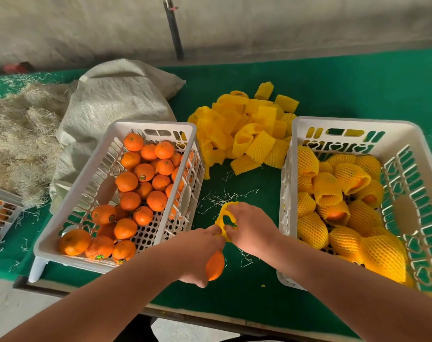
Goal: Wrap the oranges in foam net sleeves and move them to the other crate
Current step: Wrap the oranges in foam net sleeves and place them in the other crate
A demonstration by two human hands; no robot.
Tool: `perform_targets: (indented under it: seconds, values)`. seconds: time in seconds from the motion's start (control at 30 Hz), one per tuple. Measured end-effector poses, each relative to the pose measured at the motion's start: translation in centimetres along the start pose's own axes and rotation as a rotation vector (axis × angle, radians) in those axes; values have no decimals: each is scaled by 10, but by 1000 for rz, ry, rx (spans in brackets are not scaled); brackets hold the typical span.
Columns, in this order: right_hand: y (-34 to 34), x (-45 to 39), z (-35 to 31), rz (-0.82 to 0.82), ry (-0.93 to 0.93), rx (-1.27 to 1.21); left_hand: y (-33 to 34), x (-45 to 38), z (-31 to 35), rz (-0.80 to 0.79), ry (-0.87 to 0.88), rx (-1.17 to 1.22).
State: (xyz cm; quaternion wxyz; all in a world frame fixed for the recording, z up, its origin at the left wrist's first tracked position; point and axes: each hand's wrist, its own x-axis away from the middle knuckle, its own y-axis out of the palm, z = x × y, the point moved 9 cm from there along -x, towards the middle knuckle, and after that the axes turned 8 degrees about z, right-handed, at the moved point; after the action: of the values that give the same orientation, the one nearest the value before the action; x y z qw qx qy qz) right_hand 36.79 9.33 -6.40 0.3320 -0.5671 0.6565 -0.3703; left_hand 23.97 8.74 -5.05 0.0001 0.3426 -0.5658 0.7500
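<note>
My left hand (pixel 197 255) holds an orange (pixel 215 266) in its palm while its fingertips pinch the edge of a yellow foam net sleeve (pixel 225 215). My right hand (pixel 250 228) grips the other side of that sleeve, stretching it open above the green table. The left white crate (pixel 86 183) holds several bare oranges (pixel 140 183). The right white crate (pixel 407 174) holds several oranges wrapped in yellow sleeves (pixel 338 206). A pile of loose sleeves (pixel 249 129) lies between the crates at the back.
A woven grey sack (pixel 111 104) and a heap of straw-like fibre (pixel 17 134) lie behind the left crate. Another crate's corner (pixel 0 213) shows at the far left. Fibre scraps litter the green cloth (pixel 234 193). The table's front edge runs below my forearms.
</note>
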Motion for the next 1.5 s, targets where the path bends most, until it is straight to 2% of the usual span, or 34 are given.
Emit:
perform_targets:
  seconds: [0.07,0.17,0.27,0.37,0.5,0.7,0.9,1.0,1.1,1.2,1.33,1.43,1.5]
  values:
    - [8,1,-4,-62,-64,-11,-8,-1,-8,16,-47,198]
    - [9,0,-7,-51,-142,4,-13,1,-27,0,-160,500]
    - [8,0,-9,-31,-191,-2,-7,5,-34,-14,-279,955]
    - [6,4,-11,7,-203,-34,-2,4,-36,109,-368,1282]
    - [6,8,-15,47,-179,-56,7,4,-36,319,-517,1418]
    - [3,16,-17,93,-134,-104,-1,6,-30,577,-553,1408]
    - [-4,21,-19,106,-112,-120,5,4,-33,508,-548,1472]
    - [-11,24,-20,142,-90,-123,1,9,-38,588,-586,1481]
    - [-18,31,-27,205,-66,-120,0,18,-49,753,-740,1351]
    - [-21,35,-34,248,-19,-138,-11,28,-54,901,-816,1046]
    - [-32,28,-20,358,203,-286,-23,30,-46,953,-770,786]
    - [-25,19,-1,274,355,-334,-31,31,-40,967,-696,706]
    - [-21,16,2,232,366,-359,-33,31,-40,960,-682,686]
